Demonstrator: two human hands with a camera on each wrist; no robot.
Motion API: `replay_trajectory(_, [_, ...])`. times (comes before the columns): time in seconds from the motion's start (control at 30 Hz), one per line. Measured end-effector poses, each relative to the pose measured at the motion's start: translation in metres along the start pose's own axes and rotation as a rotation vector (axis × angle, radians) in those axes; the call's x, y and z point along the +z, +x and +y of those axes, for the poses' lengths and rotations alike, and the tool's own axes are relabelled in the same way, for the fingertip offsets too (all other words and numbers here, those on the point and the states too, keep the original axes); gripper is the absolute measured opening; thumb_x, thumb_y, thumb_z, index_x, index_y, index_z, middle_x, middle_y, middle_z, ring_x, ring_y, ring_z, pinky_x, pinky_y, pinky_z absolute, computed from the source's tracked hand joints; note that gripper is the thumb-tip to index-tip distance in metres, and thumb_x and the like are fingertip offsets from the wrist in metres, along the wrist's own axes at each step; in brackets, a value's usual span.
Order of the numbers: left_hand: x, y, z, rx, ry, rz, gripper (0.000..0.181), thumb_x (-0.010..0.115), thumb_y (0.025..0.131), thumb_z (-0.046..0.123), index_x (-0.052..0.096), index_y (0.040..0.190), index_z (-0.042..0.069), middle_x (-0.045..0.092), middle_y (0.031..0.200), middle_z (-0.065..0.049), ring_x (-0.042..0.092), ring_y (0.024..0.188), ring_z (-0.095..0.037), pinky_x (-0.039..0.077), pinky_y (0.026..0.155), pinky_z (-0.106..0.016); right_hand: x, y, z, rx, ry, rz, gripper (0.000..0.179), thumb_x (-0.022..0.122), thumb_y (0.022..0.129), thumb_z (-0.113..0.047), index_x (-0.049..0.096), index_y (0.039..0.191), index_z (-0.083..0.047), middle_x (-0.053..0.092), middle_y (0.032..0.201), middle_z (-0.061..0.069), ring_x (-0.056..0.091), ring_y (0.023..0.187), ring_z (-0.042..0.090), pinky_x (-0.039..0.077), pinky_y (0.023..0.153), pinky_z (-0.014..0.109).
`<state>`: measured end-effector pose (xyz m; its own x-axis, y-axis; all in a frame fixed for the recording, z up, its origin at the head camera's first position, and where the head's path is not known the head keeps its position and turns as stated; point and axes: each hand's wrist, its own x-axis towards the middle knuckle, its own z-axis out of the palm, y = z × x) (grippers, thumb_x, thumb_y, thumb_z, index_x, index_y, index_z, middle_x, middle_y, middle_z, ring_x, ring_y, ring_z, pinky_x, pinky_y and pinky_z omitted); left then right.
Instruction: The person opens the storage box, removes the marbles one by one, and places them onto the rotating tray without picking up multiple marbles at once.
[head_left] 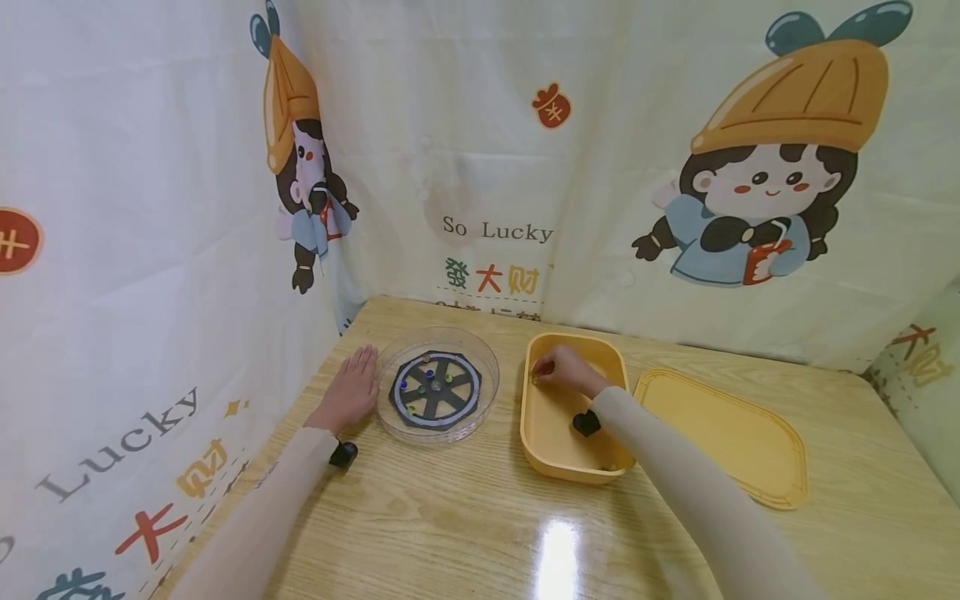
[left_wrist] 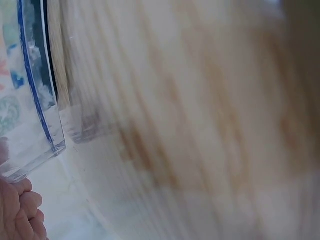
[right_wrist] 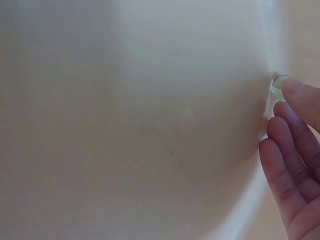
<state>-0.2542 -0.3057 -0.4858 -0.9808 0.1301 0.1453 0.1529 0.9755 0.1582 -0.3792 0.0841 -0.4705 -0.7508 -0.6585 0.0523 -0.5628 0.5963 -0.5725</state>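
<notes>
With its fingers straight, my left hand (head_left: 352, 387) rests at the left side of a clear round dish (head_left: 390, 427) in the head view. Inside the dish lies a dark spoked wheel-like piece (head_left: 432, 407), with several small marbles, blue and yellow-green, on and around it. My right hand (head_left: 567, 371) reaches into a yellow-orange tub (head_left: 534, 458), close to its left wall. Between thumb and fingers it pinches a clear, greenish glass marble (right_wrist: 278, 88), best seen in the right wrist view. The left wrist view catches the dish's clear wall (left_wrist: 55, 145) against curled-looking fingertips (left_wrist: 31, 202).
A yellow-orange lid (head_left: 723, 433) lies flat to the right of the tub. Another small object (head_left: 609, 467), too small to make out, sits at the tub's near right corner. Printed curtains (head_left: 480, 167) hang behind and left of the wooden table (head_left: 450, 533).
</notes>
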Motion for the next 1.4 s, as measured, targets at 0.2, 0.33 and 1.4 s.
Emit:
replay_trajectory(0.2, [0.002, 0.001, 0.0, -0.007, -0.005, 0.005, 0.059, 0.037, 0.098, 0.021, 0.021, 0.143, -0.013, 0.021, 0.151, -0.029, 0.019, 0.142, -0.043, 0.016, 0.116, -0.054, 0.002, 0.0, 0.0, -0.035, -0.01, -0.018, 0.01, 0.072, 0.079, -0.005, 0.074, 0.088, -0.001, 0.073, 0.084, 0.01, 0.065, 0.073, 0.011, 0.054, 0.067, 0.023])
replay_trajectory(0.33, [0.002, 0.001, 0.0, -0.01, 0.0, 0.007, 0.059, 0.037, 0.098, 0.021, 0.021, 0.143, -0.014, 0.022, 0.151, -0.03, 0.019, 0.142, -0.043, 0.016, 0.116, -0.054, 0.002, -0.001, 0.0, -0.034, -0.013, -0.026, 0.01, 0.072, 0.079, -0.005, 0.074, 0.088, -0.001, 0.073, 0.085, 0.01, 0.066, 0.073, 0.012, 0.054, 0.067, 0.023])
replay_trajectory(1.4, [0.001, -0.001, 0.001, -0.006, -0.004, 0.001, 0.059, 0.037, 0.098, 0.02, 0.02, 0.143, -0.014, 0.02, 0.152, -0.03, 0.018, 0.142, -0.043, 0.015, 0.116, -0.054, -0.013, -0.002, -0.01, -0.03, 0.046, 0.037, 0.009, 0.071, 0.079, -0.002, 0.073, 0.087, 0.002, 0.072, 0.084, 0.015, 0.067, 0.075, 0.018, 0.055, 0.069, 0.026])
